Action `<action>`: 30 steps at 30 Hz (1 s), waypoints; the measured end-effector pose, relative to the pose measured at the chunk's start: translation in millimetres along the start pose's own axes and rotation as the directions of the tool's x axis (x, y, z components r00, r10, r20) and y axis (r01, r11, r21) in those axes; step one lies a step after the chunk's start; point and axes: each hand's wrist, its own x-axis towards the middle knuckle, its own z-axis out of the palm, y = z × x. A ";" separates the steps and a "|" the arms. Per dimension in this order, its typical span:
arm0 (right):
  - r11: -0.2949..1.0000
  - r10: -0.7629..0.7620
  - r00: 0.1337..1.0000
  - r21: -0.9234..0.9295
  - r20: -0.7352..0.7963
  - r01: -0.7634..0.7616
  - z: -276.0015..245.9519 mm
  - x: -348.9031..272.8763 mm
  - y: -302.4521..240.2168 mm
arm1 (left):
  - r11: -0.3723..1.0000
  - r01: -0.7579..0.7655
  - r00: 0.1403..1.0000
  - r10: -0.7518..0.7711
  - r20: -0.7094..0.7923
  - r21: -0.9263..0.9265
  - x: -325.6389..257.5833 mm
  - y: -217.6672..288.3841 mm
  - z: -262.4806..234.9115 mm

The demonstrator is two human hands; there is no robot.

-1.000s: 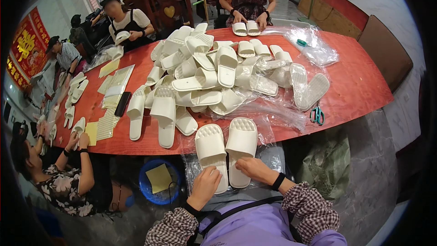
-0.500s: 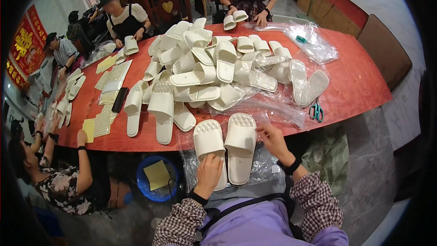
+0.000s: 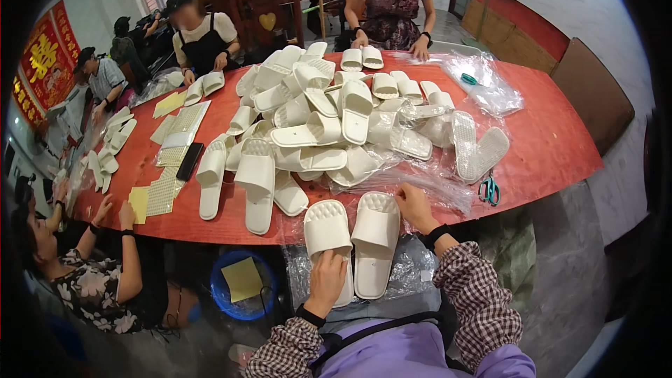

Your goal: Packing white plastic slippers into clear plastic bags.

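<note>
Two cream slippers stand side by side at the table's near edge, toes away from me, over clear plastic. My left hand (image 3: 327, 281) is closed on the left slipper (image 3: 327, 227), its fingers curled at the rear edge of the strap. Beside the toe of the right slipper (image 3: 374, 241) is my right hand (image 3: 414, 206), fingers bent and drawn together. Whatever is between those fingertips is too small to make out. A heap of cream slippers (image 3: 308, 129) covers the middle of the table, some in clear bags.
On the red table (image 3: 553, 147) lie teal-handled scissors (image 3: 489, 191), clear plastic bags (image 3: 490, 87), a black phone (image 3: 190, 161) and yellow sheets (image 3: 138, 204). A blue bin (image 3: 218, 290) stands on the floor at left. Other people handle slippers at the far and left sides.
My right hand has come in against the right slipper's toe side. My left hand stays at the left slipper. The whole view has shifted slightly; a person opposite has set a slipper pair on the table.
</note>
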 end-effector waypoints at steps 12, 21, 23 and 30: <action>0.864 -0.244 0.918 0.500 0.311 0.060 10.3 27.7 -104.7 | 0.993 0.038 0.994 -0.027 0.103 -0.111 0.3 -25.2 21.1; 0.911 -0.338 0.797 0.385 0.501 0.144 68.2 37.0 -121.6 | 0.993 0.013 0.996 -0.003 0.091 -0.115 1.4 -35.2 26.9; 0.896 -0.400 0.771 0.390 0.495 0.214 77.0 39.5 -118.3 | 0.996 0.002 0.999 0.003 0.053 -0.093 1.0 -36.8 32.9; 0.954 -0.292 0.798 0.216 0.527 0.207 90.0 34.7 -114.8 | 0.994 0.035 0.988 -0.018 0.153 -0.108 -1.4 -41.8 42.7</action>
